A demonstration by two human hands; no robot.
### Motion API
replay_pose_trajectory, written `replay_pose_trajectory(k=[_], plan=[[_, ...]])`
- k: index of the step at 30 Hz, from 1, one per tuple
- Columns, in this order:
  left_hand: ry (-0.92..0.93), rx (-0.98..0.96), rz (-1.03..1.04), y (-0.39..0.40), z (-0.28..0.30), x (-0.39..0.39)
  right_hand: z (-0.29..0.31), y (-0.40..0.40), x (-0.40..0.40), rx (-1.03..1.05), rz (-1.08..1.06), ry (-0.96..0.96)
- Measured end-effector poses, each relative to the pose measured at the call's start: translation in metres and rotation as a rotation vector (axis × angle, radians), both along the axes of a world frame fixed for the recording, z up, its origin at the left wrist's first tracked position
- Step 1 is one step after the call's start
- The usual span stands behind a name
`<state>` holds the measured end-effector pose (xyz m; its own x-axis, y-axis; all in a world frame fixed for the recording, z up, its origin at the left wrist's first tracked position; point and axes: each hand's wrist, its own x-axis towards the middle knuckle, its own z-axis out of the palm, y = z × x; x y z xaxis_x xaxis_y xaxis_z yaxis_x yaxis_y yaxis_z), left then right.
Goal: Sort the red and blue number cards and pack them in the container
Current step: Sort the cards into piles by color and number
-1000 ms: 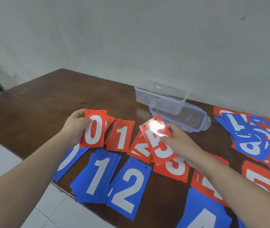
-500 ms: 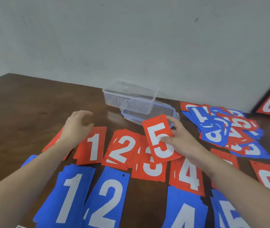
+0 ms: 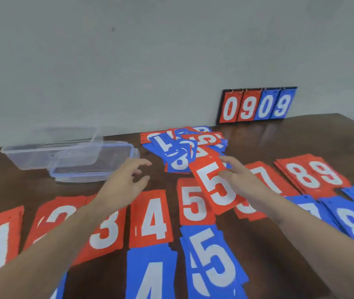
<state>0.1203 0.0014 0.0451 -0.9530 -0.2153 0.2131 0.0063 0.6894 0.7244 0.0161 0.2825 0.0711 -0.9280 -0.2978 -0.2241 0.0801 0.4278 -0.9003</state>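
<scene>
We hold a red 5 card (image 3: 214,186) in our right hand (image 3: 239,182), with our thumb and fingers pinching its right edge. It is tilted, just above the red 5 pile (image 3: 191,203) on the brown table (image 3: 279,139). Our left hand (image 3: 126,180) is up over the table, fingers loose, holding nothing. The clear container (image 3: 48,156) sits far left, with its lid (image 3: 98,167) partly under it. A mixed pile of red and blue cards (image 3: 180,152) lies behind our hands.
</scene>
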Motion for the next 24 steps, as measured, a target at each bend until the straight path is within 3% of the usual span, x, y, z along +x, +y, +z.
replay_pose_trajectory(k=[4, 12, 24], plan=[[-0.044, 0.012, -0.07, 0.043, -0.007, -0.031, -0.004, 0.054, -0.017, 0.069, -0.105, -0.014], [-0.172, 0.005, -0.118, 0.095, -0.014, -0.068, -0.005, 0.107, -0.037, 0.105, -0.118, 0.026], [-0.131, -0.019, 0.085, 0.07, -0.018, -0.058, -0.024, -0.002, -0.037, -0.003, 0.281, -0.076]])
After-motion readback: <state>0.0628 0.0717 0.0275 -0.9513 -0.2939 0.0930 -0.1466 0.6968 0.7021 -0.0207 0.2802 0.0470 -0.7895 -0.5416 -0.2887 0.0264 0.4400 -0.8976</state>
